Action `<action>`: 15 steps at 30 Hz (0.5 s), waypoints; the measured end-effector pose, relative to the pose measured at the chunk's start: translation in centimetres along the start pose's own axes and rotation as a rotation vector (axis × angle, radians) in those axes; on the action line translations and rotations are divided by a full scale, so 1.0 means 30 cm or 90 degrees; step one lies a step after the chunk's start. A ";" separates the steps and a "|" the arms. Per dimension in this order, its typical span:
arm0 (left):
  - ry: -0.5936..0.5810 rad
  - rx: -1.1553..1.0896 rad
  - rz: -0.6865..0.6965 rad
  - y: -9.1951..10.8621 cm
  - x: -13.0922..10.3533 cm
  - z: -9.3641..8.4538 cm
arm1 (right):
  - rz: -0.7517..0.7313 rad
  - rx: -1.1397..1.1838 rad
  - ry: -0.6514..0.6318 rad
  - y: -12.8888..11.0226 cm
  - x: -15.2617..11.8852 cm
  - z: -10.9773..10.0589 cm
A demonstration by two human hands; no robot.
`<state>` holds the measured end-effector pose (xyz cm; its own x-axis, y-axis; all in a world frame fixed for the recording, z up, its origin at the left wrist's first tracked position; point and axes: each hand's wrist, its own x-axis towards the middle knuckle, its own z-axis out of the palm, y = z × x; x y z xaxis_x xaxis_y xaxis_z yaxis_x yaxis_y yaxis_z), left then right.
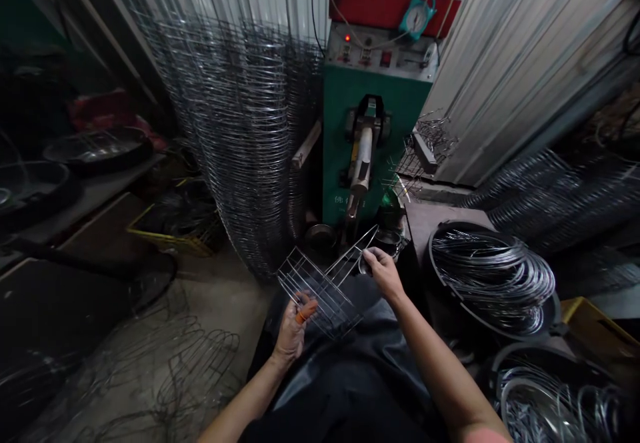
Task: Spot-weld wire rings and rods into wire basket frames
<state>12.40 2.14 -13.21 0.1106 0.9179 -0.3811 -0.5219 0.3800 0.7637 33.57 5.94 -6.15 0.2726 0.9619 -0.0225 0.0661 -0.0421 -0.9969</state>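
Above my lap I hold a small wire rack [320, 290] of thin crossed metal rods, with a narrow wire frame reaching up toward the machine. My left hand [295, 330] grips the rack's lower left side, and orange tape wraps one finger. The fingers of my right hand [382, 271] pinch the narrow wire part at the upper right. Just beyond the rack stands a green welding machine [380, 123], its metal electrode arm [361, 170] pointing down toward the wires. Whether the wires touch the electrode cannot be made out.
Tall stacks of wire baskets [240, 130] rise left of the machine. At right, black tubs hold wire rings [495, 276] and small metal pieces [525, 420]. A yellow crate [173, 230] sits at left, with loose wire frames [195, 370] on the floor.
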 end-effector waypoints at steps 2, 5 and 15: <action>-0.003 0.006 -0.008 -0.005 0.008 -0.004 | -0.003 -0.001 -0.008 0.000 0.011 0.004; -0.006 0.045 -0.017 0.007 0.014 -0.011 | -0.007 -0.002 -0.012 0.014 0.024 0.004; 0.088 0.715 0.510 0.311 -0.019 0.047 | -0.029 0.003 -0.007 0.057 0.030 -0.003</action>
<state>8.66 5.32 -5.13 -0.0112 0.9338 0.3575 0.5578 -0.2909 0.7773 34.02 6.70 -7.86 0.2593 0.9655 0.0220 0.0733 0.0030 -0.9973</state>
